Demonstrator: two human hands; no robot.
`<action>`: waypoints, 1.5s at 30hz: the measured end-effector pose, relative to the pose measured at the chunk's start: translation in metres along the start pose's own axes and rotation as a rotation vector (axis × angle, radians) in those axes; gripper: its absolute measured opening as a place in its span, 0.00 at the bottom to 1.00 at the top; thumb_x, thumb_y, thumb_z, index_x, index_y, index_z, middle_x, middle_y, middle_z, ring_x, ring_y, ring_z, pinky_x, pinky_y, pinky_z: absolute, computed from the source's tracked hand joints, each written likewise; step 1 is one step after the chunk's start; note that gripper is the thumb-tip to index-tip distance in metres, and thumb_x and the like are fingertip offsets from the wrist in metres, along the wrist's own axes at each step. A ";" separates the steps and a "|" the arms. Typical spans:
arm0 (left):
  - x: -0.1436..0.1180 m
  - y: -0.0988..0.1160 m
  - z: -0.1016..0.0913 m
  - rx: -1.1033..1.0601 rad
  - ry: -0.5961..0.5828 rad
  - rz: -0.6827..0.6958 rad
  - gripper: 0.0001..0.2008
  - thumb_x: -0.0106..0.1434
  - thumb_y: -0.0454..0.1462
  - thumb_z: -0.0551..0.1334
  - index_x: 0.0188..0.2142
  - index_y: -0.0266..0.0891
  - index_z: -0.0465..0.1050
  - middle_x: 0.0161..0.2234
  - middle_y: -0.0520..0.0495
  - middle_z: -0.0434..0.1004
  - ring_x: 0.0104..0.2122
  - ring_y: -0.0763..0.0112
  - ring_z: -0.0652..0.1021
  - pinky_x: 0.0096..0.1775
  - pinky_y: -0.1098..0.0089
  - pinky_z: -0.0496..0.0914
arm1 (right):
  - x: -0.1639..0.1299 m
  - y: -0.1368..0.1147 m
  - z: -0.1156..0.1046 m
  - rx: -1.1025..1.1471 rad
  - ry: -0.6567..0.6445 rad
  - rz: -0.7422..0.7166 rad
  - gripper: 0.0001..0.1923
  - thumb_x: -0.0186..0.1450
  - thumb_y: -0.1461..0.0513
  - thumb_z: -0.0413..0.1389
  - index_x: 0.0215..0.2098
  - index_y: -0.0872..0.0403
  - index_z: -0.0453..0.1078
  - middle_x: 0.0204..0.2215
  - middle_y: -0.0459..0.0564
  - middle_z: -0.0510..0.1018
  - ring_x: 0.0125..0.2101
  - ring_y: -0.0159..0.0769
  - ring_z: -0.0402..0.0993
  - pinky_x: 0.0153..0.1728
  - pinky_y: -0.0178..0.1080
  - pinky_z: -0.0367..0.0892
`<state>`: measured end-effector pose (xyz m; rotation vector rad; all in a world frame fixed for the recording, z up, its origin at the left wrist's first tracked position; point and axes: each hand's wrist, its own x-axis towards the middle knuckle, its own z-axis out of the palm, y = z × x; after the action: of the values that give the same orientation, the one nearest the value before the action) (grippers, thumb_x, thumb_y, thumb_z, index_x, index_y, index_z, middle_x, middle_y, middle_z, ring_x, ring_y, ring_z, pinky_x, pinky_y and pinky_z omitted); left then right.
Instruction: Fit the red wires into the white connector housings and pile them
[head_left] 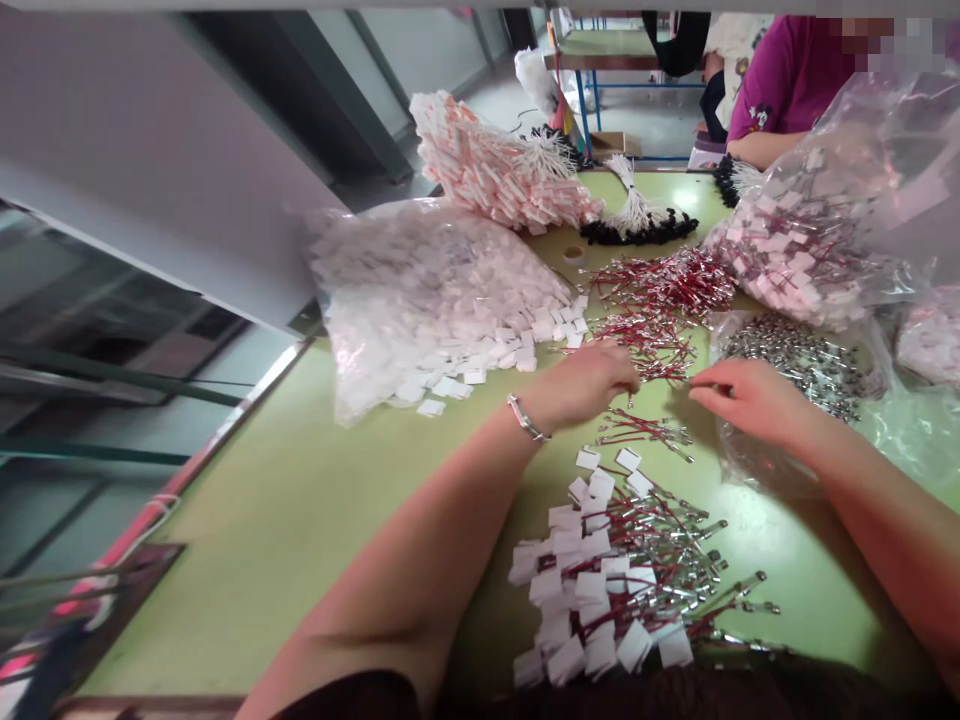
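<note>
Hands low over green tabletop (300, 500): left hand (589, 383) fingers curled into red wires (645, 340), grasp unclear; right hand (742, 397) loose, empty, beside clear bag (806, 365).

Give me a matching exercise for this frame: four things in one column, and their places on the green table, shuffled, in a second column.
Things:
1. left hand
2. right hand
3. tagged red wires
4. black-tipped white bundle

Places:
A. nearest the camera, between the forearms
B. at the far end of the table
C. on the loose red wires
D. at the edge of the clear bag of metal parts

Pairs: 1-C, 2-D, 3-A, 4-B
</note>
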<state>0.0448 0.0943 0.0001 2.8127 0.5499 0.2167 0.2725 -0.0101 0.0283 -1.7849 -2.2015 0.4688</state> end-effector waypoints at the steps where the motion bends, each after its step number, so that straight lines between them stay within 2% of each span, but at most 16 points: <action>1: 0.002 0.000 0.003 0.034 0.016 -0.005 0.10 0.64 0.30 0.55 0.34 0.40 0.75 0.33 0.48 0.74 0.37 0.67 0.71 0.44 0.65 0.63 | 0.000 0.005 -0.007 -0.054 0.046 0.031 0.14 0.65 0.57 0.50 0.37 0.48 0.78 0.36 0.49 0.82 0.33 0.39 0.75 0.33 0.40 0.65; 4: 0.006 -0.005 0.009 0.145 0.076 -0.032 0.11 0.65 0.30 0.53 0.34 0.38 0.74 0.33 0.46 0.73 0.38 0.65 0.70 0.42 0.65 0.63 | -0.001 0.022 -0.029 -0.253 0.119 0.177 0.16 0.65 0.56 0.48 0.36 0.50 0.77 0.35 0.50 0.81 0.32 0.41 0.75 0.30 0.40 0.63; 7: 0.008 -0.013 0.011 0.176 0.099 -0.028 0.12 0.68 0.33 0.51 0.37 0.39 0.74 0.33 0.46 0.72 0.38 0.65 0.69 0.41 0.65 0.62 | -0.002 0.038 -0.043 -0.408 0.033 0.254 0.16 0.65 0.55 0.47 0.33 0.50 0.76 0.32 0.49 0.81 0.29 0.41 0.73 0.25 0.39 0.59; 10: 0.008 -0.017 0.012 0.206 0.090 0.017 0.11 0.68 0.35 0.52 0.38 0.40 0.73 0.34 0.46 0.71 0.38 0.65 0.68 0.40 0.66 0.62 | -0.002 0.048 -0.041 -0.464 -0.075 0.227 0.14 0.63 0.55 0.49 0.34 0.49 0.76 0.33 0.49 0.80 0.30 0.40 0.73 0.25 0.38 0.58; 14: 0.012 -0.016 0.015 0.218 0.133 0.059 0.11 0.68 0.35 0.53 0.36 0.39 0.73 0.35 0.44 0.70 0.39 0.63 0.67 0.42 0.64 0.62 | 0.002 0.053 -0.024 -0.509 -0.150 0.208 0.13 0.61 0.56 0.52 0.39 0.50 0.75 0.37 0.52 0.79 0.32 0.41 0.73 0.26 0.38 0.59; 17: 0.016 -0.012 0.015 0.005 0.265 0.039 0.10 0.67 0.35 0.53 0.35 0.38 0.73 0.39 0.43 0.71 0.42 0.64 0.68 0.45 0.63 0.64 | 0.005 0.056 -0.015 -0.528 -0.124 0.179 0.13 0.63 0.59 0.51 0.38 0.51 0.76 0.36 0.53 0.79 0.32 0.40 0.73 0.29 0.39 0.61; 22: 0.017 -0.011 0.009 -0.573 0.589 -0.136 0.05 0.62 0.35 0.58 0.30 0.38 0.70 0.44 0.43 0.74 0.46 0.66 0.73 0.49 0.62 0.66 | 0.006 0.064 -0.022 -0.465 -0.020 0.121 0.14 0.62 0.60 0.50 0.32 0.52 0.79 0.34 0.53 0.79 0.32 0.41 0.73 0.33 0.41 0.64; 26: 0.014 -0.019 0.008 -0.926 0.613 -0.367 0.07 0.59 0.39 0.61 0.32 0.35 0.70 0.39 0.42 0.78 0.39 0.67 0.76 0.44 0.64 0.69 | 0.004 0.058 -0.027 -0.203 0.093 0.110 0.13 0.62 0.58 0.52 0.34 0.51 0.78 0.35 0.50 0.81 0.34 0.39 0.74 0.37 0.39 0.66; 29: 0.012 -0.023 0.008 -0.941 0.620 -0.492 0.08 0.59 0.39 0.60 0.33 0.35 0.69 0.36 0.43 0.79 0.37 0.68 0.77 0.44 0.63 0.69 | 0.004 0.050 -0.024 -0.089 0.088 0.121 0.12 0.61 0.58 0.53 0.35 0.51 0.77 0.33 0.48 0.81 0.32 0.37 0.74 0.34 0.37 0.66; 32: 0.013 -0.018 0.003 -0.740 0.709 -0.416 0.03 0.59 0.35 0.59 0.31 0.37 0.67 0.44 0.42 0.77 0.44 0.67 0.75 0.48 0.62 0.67 | 0.004 0.049 -0.020 -0.350 0.036 0.145 0.11 0.62 0.60 0.51 0.32 0.52 0.76 0.32 0.50 0.79 0.30 0.37 0.73 0.29 0.37 0.62; 34: 0.014 -0.010 -0.003 -0.672 0.748 -0.332 0.02 0.60 0.33 0.57 0.30 0.38 0.66 0.44 0.43 0.76 0.42 0.69 0.76 0.46 0.64 0.68 | 0.004 0.051 -0.019 -0.523 -0.001 0.176 0.11 0.61 0.61 0.51 0.30 0.53 0.75 0.33 0.52 0.78 0.29 0.38 0.72 0.26 0.38 0.58; 36: 0.014 -0.002 -0.009 -0.733 0.741 -0.315 0.03 0.61 0.32 0.55 0.31 0.38 0.64 0.37 0.45 0.76 0.33 0.74 0.76 0.39 0.68 0.70 | 0.004 0.054 -0.019 -0.572 -0.038 0.185 0.10 0.61 0.61 0.51 0.30 0.53 0.74 0.32 0.52 0.78 0.30 0.39 0.72 0.25 0.38 0.56; 38: 0.014 0.005 -0.013 -0.826 0.680 -0.378 0.02 0.61 0.32 0.55 0.33 0.39 0.64 0.29 0.50 0.74 0.25 0.77 0.72 0.30 0.73 0.67 | 0.005 0.055 -0.019 -0.557 -0.075 0.162 0.10 0.62 0.61 0.51 0.30 0.52 0.74 0.33 0.52 0.78 0.31 0.40 0.72 0.26 0.38 0.57; 41: 0.013 0.013 -0.013 -0.930 0.569 -0.499 0.04 0.63 0.34 0.55 0.37 0.39 0.66 0.25 0.53 0.71 0.20 0.79 0.66 0.23 0.76 0.61 | 0.006 0.053 -0.021 -0.526 -0.102 0.122 0.11 0.63 0.60 0.50 0.32 0.52 0.75 0.33 0.52 0.78 0.32 0.41 0.73 0.30 0.39 0.60; 43: 0.013 0.019 -0.010 -0.956 0.511 -0.524 0.07 0.64 0.39 0.55 0.36 0.39 0.68 0.25 0.52 0.71 0.19 0.79 0.65 0.21 0.76 0.59 | 0.006 0.049 -0.022 -0.482 -0.037 0.102 0.13 0.64 0.60 0.49 0.33 0.53 0.76 0.33 0.54 0.79 0.34 0.42 0.74 0.33 0.39 0.62; 45: 0.013 0.027 -0.006 -0.923 0.446 -0.498 0.10 0.64 0.42 0.55 0.31 0.39 0.69 0.24 0.51 0.71 0.20 0.79 0.65 0.21 0.75 0.59 | 0.005 0.043 -0.023 -0.375 0.098 0.083 0.15 0.65 0.60 0.48 0.34 0.54 0.77 0.34 0.54 0.79 0.34 0.42 0.74 0.35 0.40 0.64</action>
<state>0.0651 0.0764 0.0148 1.6783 0.9224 0.7667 0.3189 0.0043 0.0318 -2.0371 -2.2663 -0.0216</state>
